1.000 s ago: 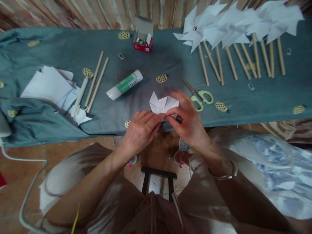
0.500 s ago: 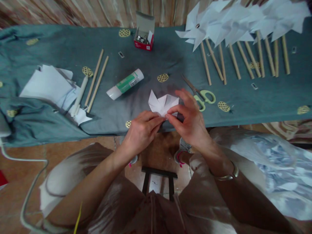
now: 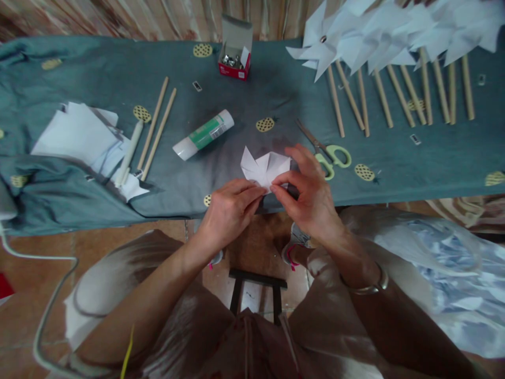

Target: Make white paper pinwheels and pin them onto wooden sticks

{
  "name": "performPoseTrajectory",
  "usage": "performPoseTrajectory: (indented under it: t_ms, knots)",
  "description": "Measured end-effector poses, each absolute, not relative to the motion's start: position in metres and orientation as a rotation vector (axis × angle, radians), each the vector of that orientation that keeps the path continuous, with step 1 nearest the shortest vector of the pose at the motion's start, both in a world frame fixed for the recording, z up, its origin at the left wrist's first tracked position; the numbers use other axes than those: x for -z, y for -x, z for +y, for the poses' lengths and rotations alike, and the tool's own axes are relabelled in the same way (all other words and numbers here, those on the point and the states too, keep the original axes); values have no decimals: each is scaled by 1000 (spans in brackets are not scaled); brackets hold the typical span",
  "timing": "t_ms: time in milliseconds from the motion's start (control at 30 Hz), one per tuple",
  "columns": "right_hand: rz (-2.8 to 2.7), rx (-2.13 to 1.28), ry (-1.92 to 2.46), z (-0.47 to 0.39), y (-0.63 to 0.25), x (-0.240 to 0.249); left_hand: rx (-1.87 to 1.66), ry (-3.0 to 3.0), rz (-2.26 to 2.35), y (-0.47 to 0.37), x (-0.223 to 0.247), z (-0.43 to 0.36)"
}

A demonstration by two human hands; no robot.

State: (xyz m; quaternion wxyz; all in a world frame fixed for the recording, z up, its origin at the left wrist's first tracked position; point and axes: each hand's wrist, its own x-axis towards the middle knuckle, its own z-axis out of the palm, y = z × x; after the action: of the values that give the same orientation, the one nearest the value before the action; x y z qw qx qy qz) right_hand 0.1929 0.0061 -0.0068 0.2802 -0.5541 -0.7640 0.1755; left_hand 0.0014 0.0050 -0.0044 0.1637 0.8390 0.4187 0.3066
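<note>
Between my hands, just over the table's front edge, is a white paper pinwheel (image 3: pixel 265 166) with folded, pointed blades. My left hand (image 3: pixel 232 208) pinches its lower edge between thumb and fingers. From the other side my right hand (image 3: pixel 305 192) grips the paper with thumb and index finger, its other fingers raised and curved. The fingers cover the pinwheel's lower part. Just beyond my right hand lie scissors (image 3: pixel 325 152) with pale green handles. A white and green glue tube (image 3: pixel 204 135) rests to the upper left of the pinwheel.
Finished white pinwheels (image 3: pixel 379 39) on wooden sticks lie at the back right. A red open box (image 3: pixel 234 68) of shiny metal pieces stands at the back. Two wooden sticks (image 3: pixel 158 131), a white pen-like stick (image 3: pixel 130 152) and stacked paper sheets (image 3: pixel 77 137) are on the left.
My fingertips have drawn slightly apart at the pinwheel's lower edge, with both hands still on the paper. The view has shifted a little.
</note>
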Motion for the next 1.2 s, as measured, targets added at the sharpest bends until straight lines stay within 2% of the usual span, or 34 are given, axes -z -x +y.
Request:
performPoseTrajectory:
  t_ms: [700,1200]
  knots:
    - [-2092,-290,1484,3,-186,6,-846,-2380,1222,-3,2,5]
    - [-2165,-293,1388,1,-184,7,-836,-2375,1218,-3,3,5]
